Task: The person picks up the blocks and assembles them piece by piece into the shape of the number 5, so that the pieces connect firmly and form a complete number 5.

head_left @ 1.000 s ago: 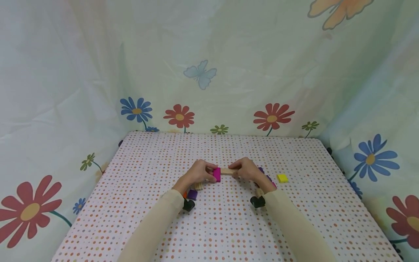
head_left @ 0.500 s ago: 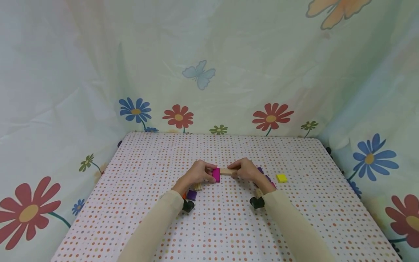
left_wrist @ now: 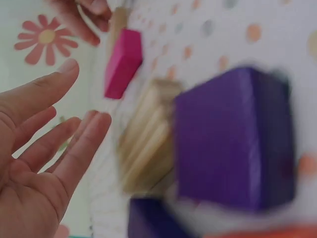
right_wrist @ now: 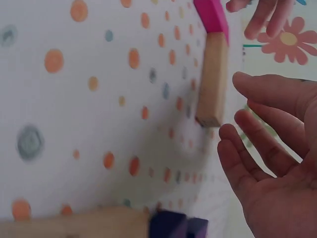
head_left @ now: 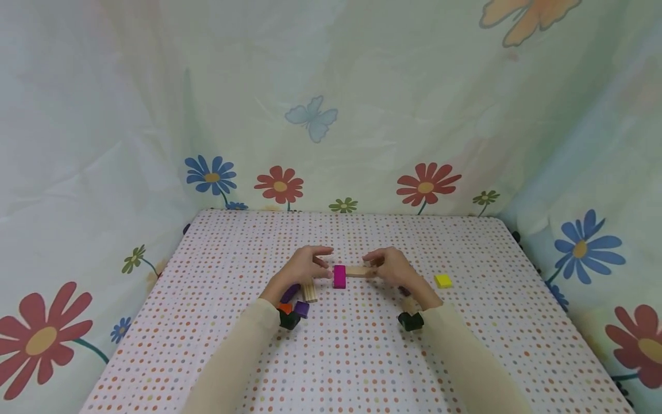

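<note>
Here, both hands (head_left: pixel 299 268) (head_left: pixel 397 268) loosely spread, flanking pink block (head_left: pixel 339 277) that touches wooden block (head_left: pixel 359 271).

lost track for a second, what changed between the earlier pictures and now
The left hand let go of the magenta block and drew back leftward; the right hand let go of the long wooden block and eased rightward. Both blocks and the yellow block stayed put.
</note>
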A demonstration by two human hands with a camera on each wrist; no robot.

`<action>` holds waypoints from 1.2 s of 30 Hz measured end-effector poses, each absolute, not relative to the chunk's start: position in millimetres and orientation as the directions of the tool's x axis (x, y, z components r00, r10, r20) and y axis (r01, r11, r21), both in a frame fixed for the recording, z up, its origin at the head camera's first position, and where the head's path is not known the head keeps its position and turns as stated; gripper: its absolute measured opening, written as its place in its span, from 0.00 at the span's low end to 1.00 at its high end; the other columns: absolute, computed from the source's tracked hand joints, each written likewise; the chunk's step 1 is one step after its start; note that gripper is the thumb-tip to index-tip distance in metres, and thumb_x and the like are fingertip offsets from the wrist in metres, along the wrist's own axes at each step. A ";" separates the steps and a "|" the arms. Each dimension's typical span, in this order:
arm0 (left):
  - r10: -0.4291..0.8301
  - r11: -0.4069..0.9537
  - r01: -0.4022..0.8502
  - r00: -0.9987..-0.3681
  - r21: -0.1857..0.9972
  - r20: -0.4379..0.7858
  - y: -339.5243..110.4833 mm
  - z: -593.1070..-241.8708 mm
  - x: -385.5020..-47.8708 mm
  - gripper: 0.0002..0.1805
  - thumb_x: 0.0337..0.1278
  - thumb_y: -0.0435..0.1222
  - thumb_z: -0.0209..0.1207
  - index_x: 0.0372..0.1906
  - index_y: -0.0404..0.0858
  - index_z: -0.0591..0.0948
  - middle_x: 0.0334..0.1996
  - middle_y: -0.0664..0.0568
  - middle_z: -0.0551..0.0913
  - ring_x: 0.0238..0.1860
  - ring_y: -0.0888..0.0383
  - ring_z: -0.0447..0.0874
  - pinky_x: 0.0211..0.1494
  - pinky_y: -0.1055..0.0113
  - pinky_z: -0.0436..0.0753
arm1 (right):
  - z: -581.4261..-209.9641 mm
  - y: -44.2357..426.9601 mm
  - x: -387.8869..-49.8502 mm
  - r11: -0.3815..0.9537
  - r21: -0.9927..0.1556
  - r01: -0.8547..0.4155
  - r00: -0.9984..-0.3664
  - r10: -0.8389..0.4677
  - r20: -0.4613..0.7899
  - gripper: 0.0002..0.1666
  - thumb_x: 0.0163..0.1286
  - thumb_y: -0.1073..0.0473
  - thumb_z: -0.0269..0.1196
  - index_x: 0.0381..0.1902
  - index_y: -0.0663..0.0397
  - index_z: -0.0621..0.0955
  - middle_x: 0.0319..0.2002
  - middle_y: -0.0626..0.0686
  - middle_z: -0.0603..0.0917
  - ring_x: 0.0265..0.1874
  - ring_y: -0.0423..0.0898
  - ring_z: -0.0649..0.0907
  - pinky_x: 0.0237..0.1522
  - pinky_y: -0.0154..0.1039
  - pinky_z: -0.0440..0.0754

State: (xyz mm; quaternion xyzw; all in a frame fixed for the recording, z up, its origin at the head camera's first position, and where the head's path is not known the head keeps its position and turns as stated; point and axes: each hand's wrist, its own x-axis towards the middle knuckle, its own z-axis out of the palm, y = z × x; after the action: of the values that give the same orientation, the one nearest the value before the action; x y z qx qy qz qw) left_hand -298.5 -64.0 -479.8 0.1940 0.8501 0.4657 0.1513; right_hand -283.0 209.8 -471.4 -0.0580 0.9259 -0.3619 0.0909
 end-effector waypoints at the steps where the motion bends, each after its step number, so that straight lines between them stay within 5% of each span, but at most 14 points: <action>1: 0.463 0.485 0.190 -0.884 0.854 -0.066 -68.3 -477.2 -298.7 0.38 0.62 0.34 0.74 0.77 0.41 0.75 0.73 0.45 0.80 0.61 0.47 0.88 0.53 0.60 0.89 | -467.8 212.1 -281.0 0.728 -0.683 -0.051 -0.979 -0.171 -0.110 0.20 0.70 0.65 0.71 0.60 0.58 0.88 0.59 0.62 0.88 0.56 0.58 0.86 0.60 0.55 0.85; 5: 0.462 0.490 0.221 -0.886 0.843 -0.037 -84.4 -468.1 -298.5 0.38 0.65 0.37 0.72 0.79 0.41 0.72 0.74 0.44 0.78 0.67 0.43 0.83 0.59 0.54 0.89 | -458.3 227.8 -275.5 0.705 -0.706 -0.073 -0.985 -0.162 -0.060 0.22 0.71 0.64 0.70 0.62 0.61 0.85 0.64 0.65 0.85 0.62 0.64 0.84 0.64 0.59 0.84; 10: 0.454 0.509 0.251 -0.891 0.823 -0.009 -99.3 -464.1 -294.8 0.37 0.67 0.38 0.71 0.78 0.43 0.73 0.73 0.43 0.79 0.69 0.42 0.82 0.66 0.48 0.85 | -454.3 252.6 -268.2 0.684 -0.723 -0.100 -0.985 -0.171 -0.025 0.24 0.73 0.63 0.69 0.65 0.64 0.83 0.65 0.68 0.83 0.64 0.67 0.83 0.57 0.55 0.88; 25: 0.474 0.492 0.213 -0.879 0.844 -0.055 -109.1 -474.5 -276.5 0.35 0.67 0.36 0.70 0.77 0.38 0.74 0.71 0.41 0.80 0.69 0.40 0.81 0.67 0.50 0.86 | -453.5 289.0 -238.4 0.708 -0.704 -0.060 -0.994 -0.106 -0.022 0.27 0.75 0.59 0.69 0.67 0.63 0.81 0.65 0.68 0.83 0.64 0.69 0.83 0.61 0.59 0.87; 36: 0.493 0.647 0.326 -0.869 0.690 -0.052 -101.9 -484.6 -261.5 0.31 0.63 0.41 0.74 0.70 0.42 0.81 0.70 0.44 0.81 0.67 0.41 0.82 0.68 0.46 0.84 | -469.5 285.6 -191.9 0.694 -0.715 -0.085 -0.995 -0.099 0.021 0.23 0.73 0.60 0.70 0.62 0.64 0.84 0.59 0.68 0.87 0.57 0.67 0.87 0.54 0.56 0.89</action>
State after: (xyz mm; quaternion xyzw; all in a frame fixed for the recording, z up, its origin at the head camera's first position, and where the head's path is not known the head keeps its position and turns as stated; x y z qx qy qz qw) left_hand -261.5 -101.9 -484.6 0.2276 0.8996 0.3534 0.1180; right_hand -191.9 285.6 -469.5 -0.0499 0.9203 -0.3879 0.0096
